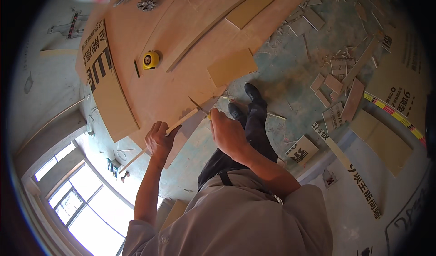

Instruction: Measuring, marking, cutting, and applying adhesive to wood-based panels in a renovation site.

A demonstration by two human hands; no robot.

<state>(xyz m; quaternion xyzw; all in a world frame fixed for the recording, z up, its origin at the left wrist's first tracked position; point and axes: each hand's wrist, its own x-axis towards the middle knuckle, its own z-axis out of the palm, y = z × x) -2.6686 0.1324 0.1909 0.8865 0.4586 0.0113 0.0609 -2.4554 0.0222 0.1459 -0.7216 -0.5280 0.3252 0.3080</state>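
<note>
My left hand (159,140) is closed around a long thin pale strip (134,160) of board or wood. The strip slants from the lower left up to the edge of the large tan sheet (172,92). In my right hand (225,133) is a knife (195,103) with a narrow dark blade and a bit of yellow at its handle. Its blade points up and left and crosses close to the strip's far end; whether it touches cannot be told. Most of the handle is hidden in my fist.
A yellow tape measure (151,60) and a dark pen-like stick (136,68) lie on the sheet. Around them are a printed board (111,97), a long strip (213,28) and a tan rectangle (232,68). Offcuts (334,86) litter the floor at right. Windows (91,201) stand lower left.
</note>
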